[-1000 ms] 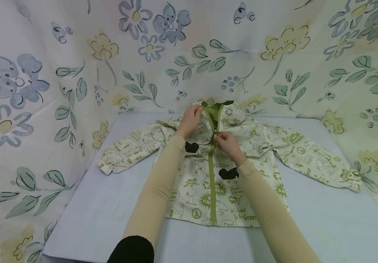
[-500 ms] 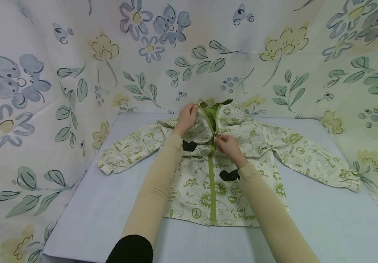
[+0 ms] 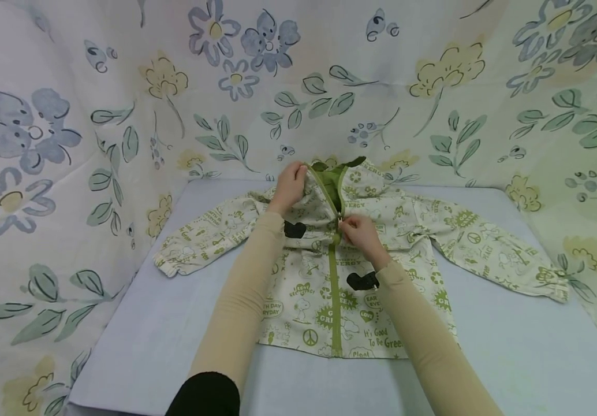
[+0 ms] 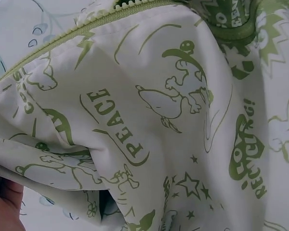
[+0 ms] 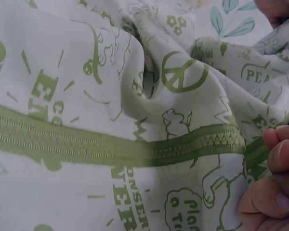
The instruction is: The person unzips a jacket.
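Where the zip (image 3: pixel 335 294) parts into a V at the collar (image 3: pixel 363 176), the right hand (image 3: pixel 359 231) pinches its pull (image 3: pixel 339 218), while the left hand (image 3: pixel 289 186) grips the collar's opposite edge. Front up, the jacket (image 3: pixel 309 283) lies on the table (image 3: pixel 511 346), sleeves (image 3: pixel 491 248) spread and hem nearest the person. Below the pull the zip is closed; above, green lining (image 3: pixel 332 180) shows. Floral cloth (image 3: pixel 298 133) hangs behind.

Floral fabric (image 3: pixel 298 130) patterned with blue and yellow blooms and green leaves screens the back and sides of a pale, flat surface (image 3: pixel 168 323) in a curtained-off work nook; whether home or studio cannot be told.
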